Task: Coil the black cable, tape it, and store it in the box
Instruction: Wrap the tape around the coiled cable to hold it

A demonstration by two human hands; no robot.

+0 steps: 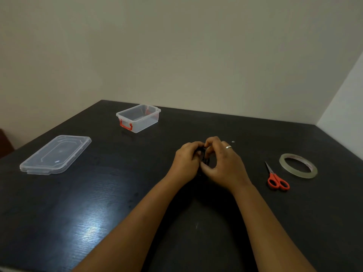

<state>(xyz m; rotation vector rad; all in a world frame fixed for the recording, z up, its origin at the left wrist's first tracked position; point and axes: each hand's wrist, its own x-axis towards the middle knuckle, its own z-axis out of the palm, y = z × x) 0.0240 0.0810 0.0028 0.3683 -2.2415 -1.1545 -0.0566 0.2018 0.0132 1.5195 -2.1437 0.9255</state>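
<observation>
Black loops of cable point(204, 157) are pinched between both hands at the middle of the dark counter point(98, 213). The left hand point(186, 162) is closed round the bundle from 9 o'clock, and the right hand point(222, 163) meets it from 3 o'clock, thumb and forefinger curled over the strands; both grips are clamped on the cable. Most of the coil is hidden by the fingers, so its tightness cannot be judged, and whether any tape is already on it cannot be told. What shows of the strands runs roughly from 12 to 6 o'clock, across the line between the two palms.

The tape point(298, 165) is seen lying flat at 3 o'clock from the hands, well apart from them, with the scissors point(276, 178) just beside it on the near side. The right hand is the nearer of the two to both, so a reach for tape would probably fall to it while the coil is kept by the left.

The box point(137, 118) is seen open at about 11 o'clock from the hands, well apart, nearer the left hand. The lid point(56, 155) lies at 9 o'clock, apart from the box. Storing is judged not yet begun.
</observation>
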